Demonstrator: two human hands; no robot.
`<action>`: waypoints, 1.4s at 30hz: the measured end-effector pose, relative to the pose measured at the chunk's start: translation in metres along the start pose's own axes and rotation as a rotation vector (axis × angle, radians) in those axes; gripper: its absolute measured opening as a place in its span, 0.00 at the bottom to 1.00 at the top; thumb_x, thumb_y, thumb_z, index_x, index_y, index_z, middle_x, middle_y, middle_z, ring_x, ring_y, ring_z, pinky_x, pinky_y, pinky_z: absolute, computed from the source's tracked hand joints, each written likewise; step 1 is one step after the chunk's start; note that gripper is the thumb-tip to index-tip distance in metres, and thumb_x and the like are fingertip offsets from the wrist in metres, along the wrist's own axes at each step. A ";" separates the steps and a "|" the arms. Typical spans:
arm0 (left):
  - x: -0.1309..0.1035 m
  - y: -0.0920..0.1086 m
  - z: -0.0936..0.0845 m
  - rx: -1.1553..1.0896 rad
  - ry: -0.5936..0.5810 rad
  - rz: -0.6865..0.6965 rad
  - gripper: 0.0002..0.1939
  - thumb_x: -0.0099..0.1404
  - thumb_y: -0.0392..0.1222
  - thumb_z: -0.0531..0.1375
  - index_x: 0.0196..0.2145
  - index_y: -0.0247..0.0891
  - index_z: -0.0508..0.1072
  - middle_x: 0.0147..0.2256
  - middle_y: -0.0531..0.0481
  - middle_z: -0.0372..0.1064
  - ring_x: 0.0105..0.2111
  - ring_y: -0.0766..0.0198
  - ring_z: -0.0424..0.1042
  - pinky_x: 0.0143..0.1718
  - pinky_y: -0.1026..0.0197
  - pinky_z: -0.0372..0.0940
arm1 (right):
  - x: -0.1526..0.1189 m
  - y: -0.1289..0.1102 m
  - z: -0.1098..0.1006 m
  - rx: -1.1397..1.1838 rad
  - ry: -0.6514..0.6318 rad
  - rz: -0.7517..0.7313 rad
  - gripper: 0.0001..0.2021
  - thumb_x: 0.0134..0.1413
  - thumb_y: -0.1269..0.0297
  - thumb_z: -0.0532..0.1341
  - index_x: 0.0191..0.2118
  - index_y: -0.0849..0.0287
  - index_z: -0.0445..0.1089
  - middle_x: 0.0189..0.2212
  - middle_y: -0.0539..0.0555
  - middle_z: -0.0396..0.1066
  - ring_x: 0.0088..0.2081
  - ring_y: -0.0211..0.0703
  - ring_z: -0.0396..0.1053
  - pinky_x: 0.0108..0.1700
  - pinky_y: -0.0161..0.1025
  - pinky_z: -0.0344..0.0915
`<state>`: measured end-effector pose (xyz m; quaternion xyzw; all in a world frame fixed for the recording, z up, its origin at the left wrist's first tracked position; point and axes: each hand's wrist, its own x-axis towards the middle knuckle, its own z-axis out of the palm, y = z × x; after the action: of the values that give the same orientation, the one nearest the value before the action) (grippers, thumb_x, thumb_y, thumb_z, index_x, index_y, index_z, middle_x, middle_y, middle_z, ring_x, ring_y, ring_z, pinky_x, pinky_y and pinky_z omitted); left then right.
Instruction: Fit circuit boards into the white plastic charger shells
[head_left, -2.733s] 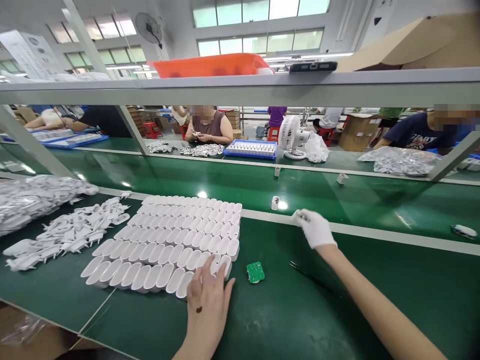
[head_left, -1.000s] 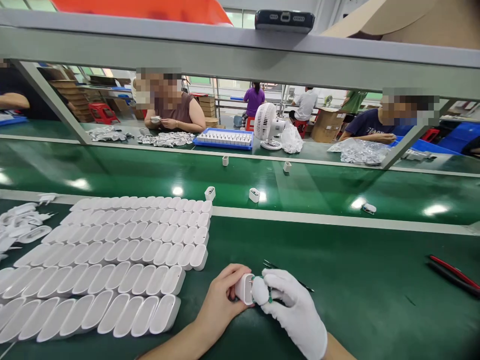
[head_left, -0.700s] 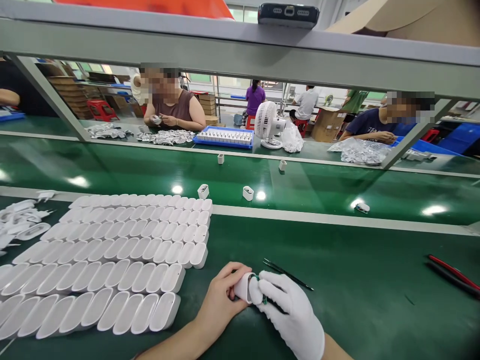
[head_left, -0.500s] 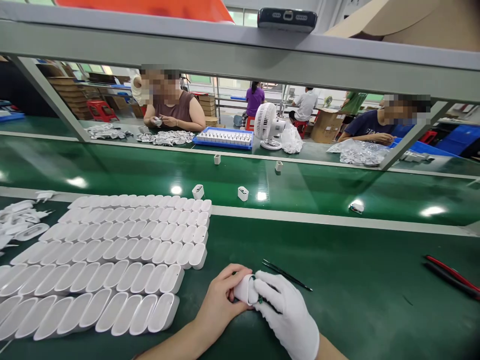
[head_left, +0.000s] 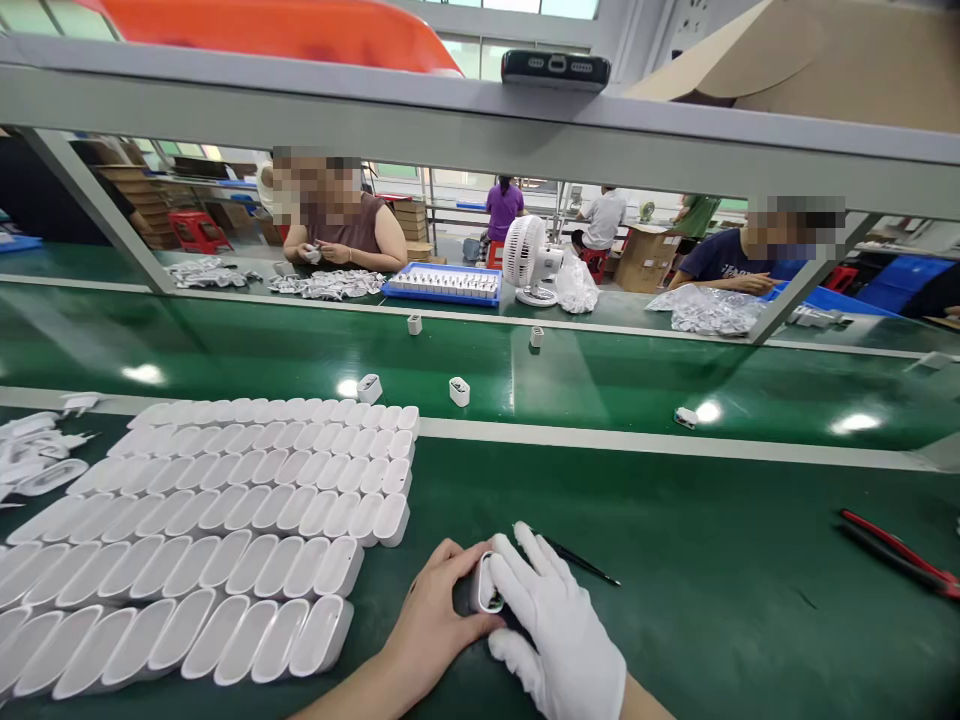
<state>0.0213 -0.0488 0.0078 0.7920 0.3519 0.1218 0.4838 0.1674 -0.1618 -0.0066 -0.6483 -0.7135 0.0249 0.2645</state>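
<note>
My bare left hand [head_left: 435, 610] grips a small white plastic housing [head_left: 483, 590] between thumb and fingers, just above the green bench. A bit of green circuit board shows inside its open end; the rest is covered by my fingers. My right hand [head_left: 559, 625], in a white glove, lies across that opening with its fingers stretched out and touching the rim. Its thumb stands apart, below the housing. Just beyond the gloved fingers lie black tweezers [head_left: 589, 565], partly hidden. To the left stand several rows of white oval shells [head_left: 255, 560], open side up.
White parts [head_left: 37, 450] are heaped at far left. Pliers [head_left: 900, 555] with red and black handles lie right. Beyond a pale rail, the green conveyor [head_left: 600, 400] carries several small housings [head_left: 460, 391]. A shelf beam [head_left: 420, 120] crosses overhead, bearing a phone [head_left: 556, 70]. Co-workers sit opposite.
My right fingers have gone from curling around the circuit board at the opening to lying stretched across it. The board now sits deeper in the housing. Conveyor pieces have shifted left; the view has tilted up slightly.
</note>
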 end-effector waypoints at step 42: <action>-0.004 0.000 -0.001 -0.011 0.065 0.178 0.24 0.50 0.24 0.60 0.42 0.45 0.74 0.46 0.53 0.72 0.42 0.59 0.67 0.45 0.60 0.61 | 0.000 -0.001 0.010 0.270 0.207 -0.013 0.17 0.66 0.66 0.49 0.58 0.49 0.58 0.45 0.53 0.71 0.45 0.42 0.71 0.49 0.35 0.70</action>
<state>0.0172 -0.0508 0.0087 0.8131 0.2952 0.1917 0.4637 0.1621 -0.1586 -0.0147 -0.6013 -0.6767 0.0519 0.4217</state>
